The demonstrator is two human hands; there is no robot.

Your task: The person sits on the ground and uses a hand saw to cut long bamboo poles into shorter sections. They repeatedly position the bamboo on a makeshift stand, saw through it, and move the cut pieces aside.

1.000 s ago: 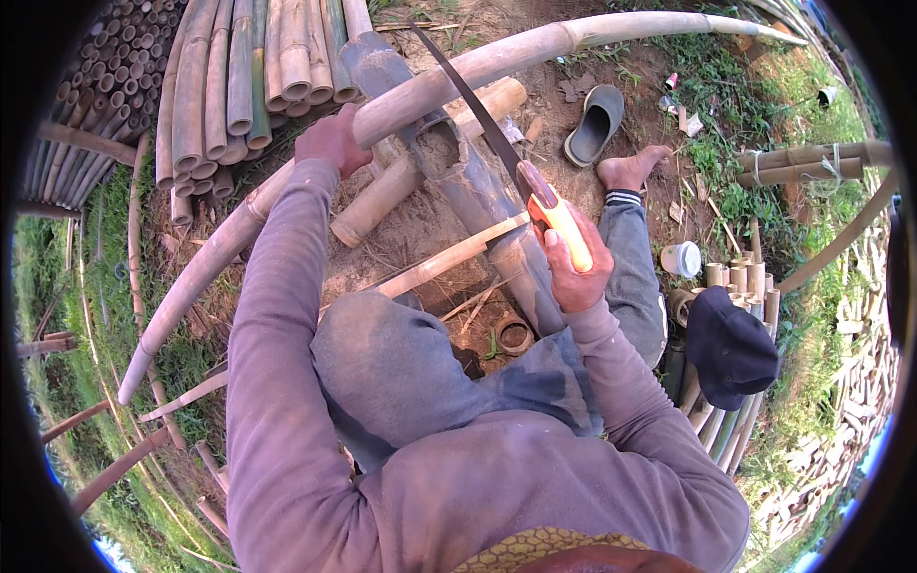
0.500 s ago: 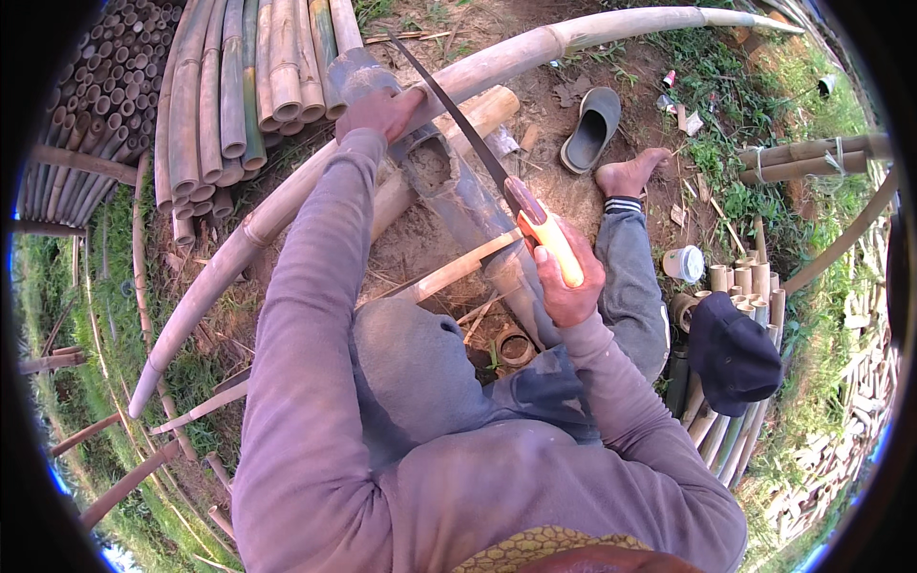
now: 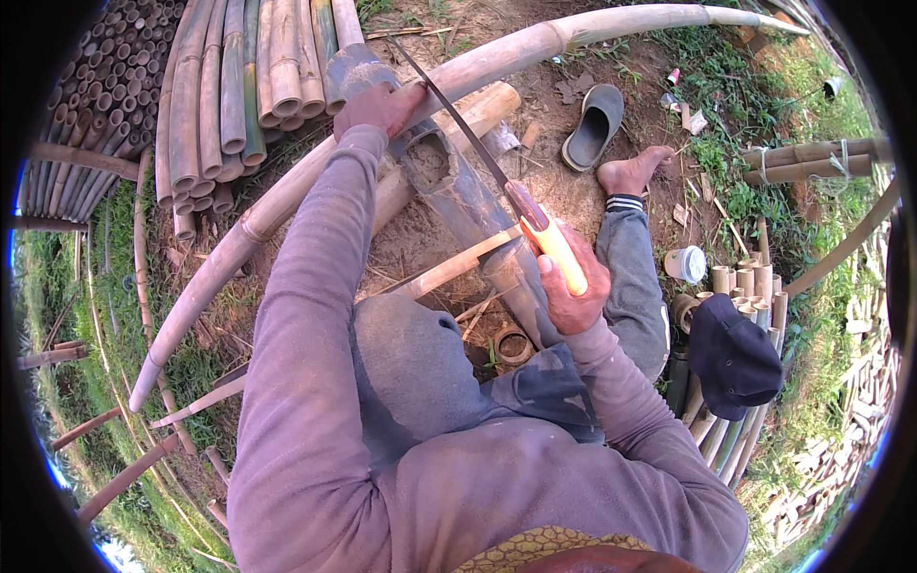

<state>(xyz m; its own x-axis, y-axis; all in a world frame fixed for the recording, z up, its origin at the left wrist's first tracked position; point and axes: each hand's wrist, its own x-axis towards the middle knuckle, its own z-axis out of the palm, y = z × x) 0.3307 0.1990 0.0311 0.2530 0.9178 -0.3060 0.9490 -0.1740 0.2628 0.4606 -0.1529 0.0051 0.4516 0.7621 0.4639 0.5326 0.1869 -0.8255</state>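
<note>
My left hand (image 3: 382, 109) is wrapped over a long pale bamboo pole (image 3: 506, 53) that slants from the lower left to the upper right. In my right hand (image 3: 579, 286) is the orange and brown handle of a handsaw (image 3: 555, 246). Its thin dark blade lies across the pole just right of my left hand, the tip pointing up and left. Under the pole, a thick grey bamboo log (image 3: 457, 199) with an open notch runs down toward my lap. A split bamboo strip (image 3: 458, 264) crosses that log near my knee.
Stacked bamboo poles (image 3: 232, 86) stand at the upper left. Beyond my outstretched bare foot lies a grey clog (image 3: 592, 127). To the right are a white cup (image 3: 685, 265), short cut bamboo pieces (image 3: 745, 280) and a dark cap (image 3: 734, 358) on more bamboo.
My right hand has drawn the saw slightly down and right, toward my body. My left hand stays on the pole, which has hardly shifted.
</note>
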